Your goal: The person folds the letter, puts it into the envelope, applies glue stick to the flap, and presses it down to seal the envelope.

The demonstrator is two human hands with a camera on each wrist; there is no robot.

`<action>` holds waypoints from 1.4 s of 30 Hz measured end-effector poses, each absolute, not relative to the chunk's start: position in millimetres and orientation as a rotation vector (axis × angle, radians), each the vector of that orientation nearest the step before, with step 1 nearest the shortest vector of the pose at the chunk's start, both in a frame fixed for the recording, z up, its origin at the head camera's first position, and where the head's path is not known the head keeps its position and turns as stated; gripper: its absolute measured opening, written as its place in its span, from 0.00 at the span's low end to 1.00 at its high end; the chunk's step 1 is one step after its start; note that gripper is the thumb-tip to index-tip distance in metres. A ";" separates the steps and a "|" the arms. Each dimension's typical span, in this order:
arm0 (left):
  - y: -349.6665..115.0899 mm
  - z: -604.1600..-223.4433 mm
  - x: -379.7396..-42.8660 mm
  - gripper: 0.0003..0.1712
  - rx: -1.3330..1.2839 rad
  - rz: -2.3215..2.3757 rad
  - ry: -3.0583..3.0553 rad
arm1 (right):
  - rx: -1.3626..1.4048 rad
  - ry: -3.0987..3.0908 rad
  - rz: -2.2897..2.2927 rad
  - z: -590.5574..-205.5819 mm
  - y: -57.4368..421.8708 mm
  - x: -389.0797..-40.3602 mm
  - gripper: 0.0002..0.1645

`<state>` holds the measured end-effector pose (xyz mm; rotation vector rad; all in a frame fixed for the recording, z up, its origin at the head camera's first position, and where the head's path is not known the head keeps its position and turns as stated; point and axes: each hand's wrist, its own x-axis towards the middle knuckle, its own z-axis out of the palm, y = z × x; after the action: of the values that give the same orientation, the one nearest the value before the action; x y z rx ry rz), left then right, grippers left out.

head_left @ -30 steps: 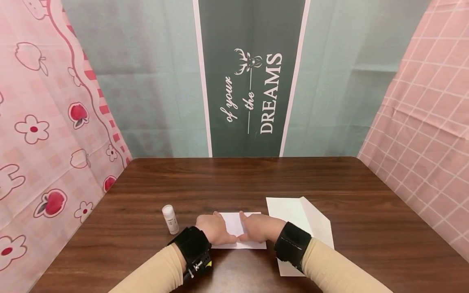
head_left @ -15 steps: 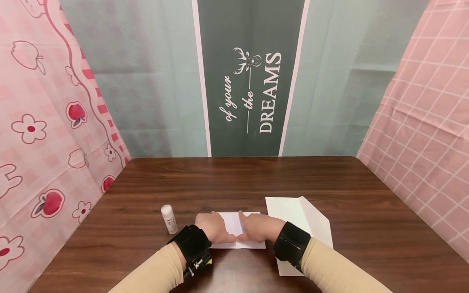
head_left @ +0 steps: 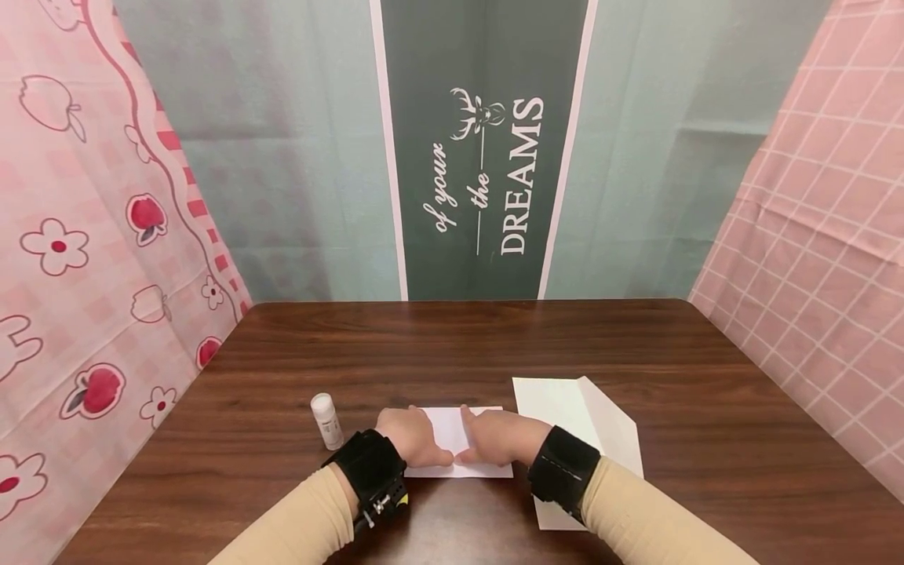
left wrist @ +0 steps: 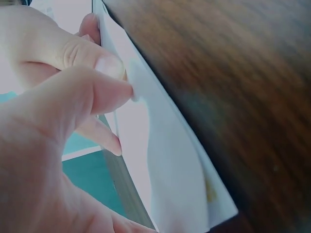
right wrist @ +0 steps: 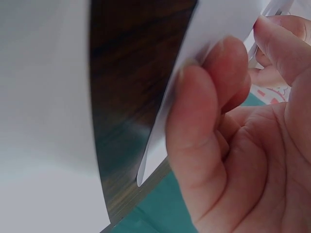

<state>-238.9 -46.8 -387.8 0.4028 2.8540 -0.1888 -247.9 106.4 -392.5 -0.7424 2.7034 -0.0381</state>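
Note:
A folded sheet of white paper [head_left: 450, 428] lies crosswise on the table in front of me, its long sides running left to right. My left hand [head_left: 408, 439] holds its left part, thumb pointing inward along the near side and fingers toward the far edge. From the other end, my right hand [head_left: 497, 439] grips it the same way, and the two thumb tips come close together near the middle. In the left wrist view both thumbs press on the folded layer [left wrist: 175, 170], which bulges slightly. The right wrist view shows curled right fingers [right wrist: 192, 111] against the paper.
A white glue stick [head_left: 327, 422] stands left of my left hand. To the right, partly under my right forearm, lies a larger creased white sheet [head_left: 554, 404]. The brown wooden table [head_left: 452, 345] ends at a curtain [head_left: 318, 196] behind.

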 end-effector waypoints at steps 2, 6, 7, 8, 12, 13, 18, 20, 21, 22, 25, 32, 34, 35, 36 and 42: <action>-46.8 -386.4 -239.5 0.47 0.402 -0.190 2.847 | -0.739 2.707 -0.036 -392.3 106.3 -248.3 0.47; -46.2 -384.4 -240.7 0.46 0.394 -0.199 2.824 | -0.718 2.706 -0.044 -391.6 106.0 -248.4 0.48; -46.0 -384.1 -240.9 0.46 0.392 -0.204 2.821 | -0.714 2.706 -0.052 -391.3 105.9 -248.3 0.48; -45.8 -384.4 -241.1 0.45 0.390 -0.204 2.820 | -0.711 2.705 -0.058 -391.3 105.8 -248.1 0.48; -45.8 -385.9 -241.7 0.44 0.386 -0.202 2.821 | -0.701 2.702 -0.083 -390.9 104.8 -247.1 0.48; -45.8 -385.9 -241.7 0.44 0.384 -0.200 2.821 | -0.701 2.703 -0.083 -391.0 104.7 -247.0 0.48; -45.9 -387.0 -242.8 0.45 0.375 -0.192 2.810 | -0.669 2.710 -0.073 -391.2 103.7 -247.4 0.48; -46.0 -386.8 -243.0 0.46 0.372 -0.191 2.809 | -0.649 2.709 -0.074 -391.4 103.0 -247.6 0.48; -46.1 -387.1 -243.1 0.46 0.372 -0.190 2.809 | -0.640 2.710 -0.077 -391.5 102.7 -247.7 0.48; -46.2 -386.8 -242.9 0.46 0.371 -0.191 2.809 | -0.631 2.710 -0.079 -391.6 102.5 -247.7 0.49; -46.1 -385.9 -242.4 0.46 0.370 -0.192 2.808 | -0.631 2.714 -0.075 -392.5 102.2 -247.9 0.49; -45.4 -383.7 -240.7 0.45 0.372 -0.192 2.819 | -0.608 2.727 -0.086 -390.6 101.9 -247.0 0.49; -45.5 -382.9 -240.2 0.44 0.373 -0.192 2.824 | -0.598 2.733 -0.087 -390.7 101.8 -246.9 0.49; -45.6 -382.8 -240.3 0.45 0.372 -0.193 2.824 | -0.596 2.736 -0.085 -391.1 101.9 -246.9 0.49; -45.6 -382.6 -240.3 0.45 0.371 -0.192 2.823 | -0.595 2.739 -0.087 -391.2 101.8 -246.9 0.49; -45.1 -383.6 -240.9 0.46 0.369 -0.201 2.807 | -0.582 2.761 -0.084 -393.2 101.3 -246.6 0.49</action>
<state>-240.9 -45.1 -383.6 0.3694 2.8072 -0.2015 -246.6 101.3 -393.2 -0.5822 2.7613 -0.0838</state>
